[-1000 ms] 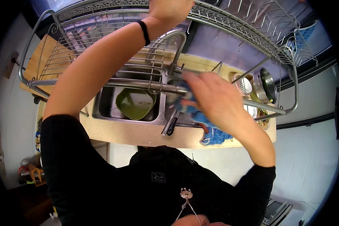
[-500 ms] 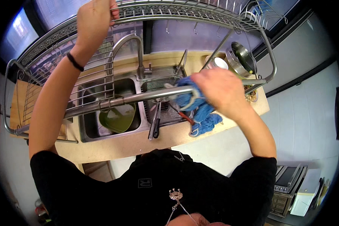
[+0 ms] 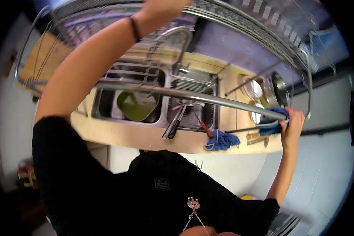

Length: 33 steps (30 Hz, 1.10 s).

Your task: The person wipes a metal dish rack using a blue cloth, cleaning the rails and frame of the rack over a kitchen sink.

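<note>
My right hand is closed around a blue cloth, which wraps the right end of the metal rail along the front of a dish rack. At the top edge of the picture, my left hand is blurred and partly cut off beside the rack's upper shelf; its fingers are hidden. A second blue cloth lies crumpled at the front edge of the counter. Close to it is a red-handled utensil, its far end over the right sink basin.
Below the rack, the left basin holds a green tub. Long-handled utensils rest across the right basin's front edge. A faucet arches behind. Bowls and a pan stand at the right; a wooden board is at left.
My right hand has slid the cloth rightward along the rail to its end. My left hand has shifted right along the top of the rack. The view has turned somewhat.
</note>
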### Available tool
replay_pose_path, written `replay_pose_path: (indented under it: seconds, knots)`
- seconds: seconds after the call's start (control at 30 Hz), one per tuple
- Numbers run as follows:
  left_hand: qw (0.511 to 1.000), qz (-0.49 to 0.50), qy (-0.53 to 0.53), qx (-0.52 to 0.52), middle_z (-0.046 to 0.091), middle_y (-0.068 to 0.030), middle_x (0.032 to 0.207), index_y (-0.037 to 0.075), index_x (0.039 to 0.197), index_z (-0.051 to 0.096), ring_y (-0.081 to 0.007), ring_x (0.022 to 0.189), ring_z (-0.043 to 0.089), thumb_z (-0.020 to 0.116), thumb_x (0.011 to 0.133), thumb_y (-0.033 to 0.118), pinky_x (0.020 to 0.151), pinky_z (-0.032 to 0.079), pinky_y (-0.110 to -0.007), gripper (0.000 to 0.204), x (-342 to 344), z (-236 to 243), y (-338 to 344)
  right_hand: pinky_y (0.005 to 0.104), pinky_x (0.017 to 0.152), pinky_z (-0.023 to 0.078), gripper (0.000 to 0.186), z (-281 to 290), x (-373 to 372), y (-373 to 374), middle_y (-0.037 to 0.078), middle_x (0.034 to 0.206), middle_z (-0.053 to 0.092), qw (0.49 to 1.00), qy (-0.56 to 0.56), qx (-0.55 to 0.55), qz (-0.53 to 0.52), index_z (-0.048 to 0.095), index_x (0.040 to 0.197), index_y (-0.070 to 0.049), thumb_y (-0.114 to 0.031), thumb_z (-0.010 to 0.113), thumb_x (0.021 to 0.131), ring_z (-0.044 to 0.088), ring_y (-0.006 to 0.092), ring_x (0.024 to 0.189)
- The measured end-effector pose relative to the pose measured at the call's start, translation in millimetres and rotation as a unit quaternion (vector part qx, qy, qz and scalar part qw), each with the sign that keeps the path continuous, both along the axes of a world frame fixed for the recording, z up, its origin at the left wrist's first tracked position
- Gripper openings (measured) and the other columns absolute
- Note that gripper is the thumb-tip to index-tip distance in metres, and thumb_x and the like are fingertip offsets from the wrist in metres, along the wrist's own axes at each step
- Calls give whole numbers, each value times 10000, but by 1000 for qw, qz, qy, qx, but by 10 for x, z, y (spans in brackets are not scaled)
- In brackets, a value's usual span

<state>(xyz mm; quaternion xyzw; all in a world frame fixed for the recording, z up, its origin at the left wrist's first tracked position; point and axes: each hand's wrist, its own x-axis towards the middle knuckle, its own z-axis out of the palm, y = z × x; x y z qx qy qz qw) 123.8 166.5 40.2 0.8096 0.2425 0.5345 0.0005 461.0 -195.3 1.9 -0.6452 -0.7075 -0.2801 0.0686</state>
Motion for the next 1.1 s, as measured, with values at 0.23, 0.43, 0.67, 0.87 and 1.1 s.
replay_pose_path:
  seconds: [0.23,0.43,0.67,0.87,1.1]
  knots:
    - [991,18,-62,-118,604,-292,681,-50,732,620,-488,689,615,272,1029,452,683,485,-545,680,38,107,-140,452,871,419,477,69,-609,321,162,1034,621,997,49,-14,65,582,1137,-16,-452,477,976,562,359,956]
    - [973,-59,-107,-197,616,-339,806,-54,792,671,-522,858,608,234,1020,507,808,472,-550,747,-21,210,-283,420,790,453,369,183,-1830,961,130,891,639,977,114,-42,178,624,987,-36,-396,565,930,603,321,843]
    - [966,-55,-78,-240,646,-309,851,-33,822,693,-494,911,622,210,1012,540,850,471,-539,773,-126,226,-325,377,858,485,509,169,-2528,1349,173,1154,627,940,269,13,210,479,1327,11,-226,656,913,629,300,981]
    - [963,-57,-72,-252,654,-305,855,-25,833,706,-485,915,632,215,1010,543,864,481,-527,771,-124,259,-398,417,671,504,372,194,-2684,1379,121,877,648,952,157,-141,223,592,1115,-47,-222,724,815,644,316,782]
    - [962,-54,-68,-259,663,-295,842,-20,841,719,-466,904,648,238,1009,547,865,488,-515,761,-151,252,-379,268,612,408,352,316,-2504,1615,-42,674,527,785,541,-290,82,644,919,1,-339,587,990,446,75,668]
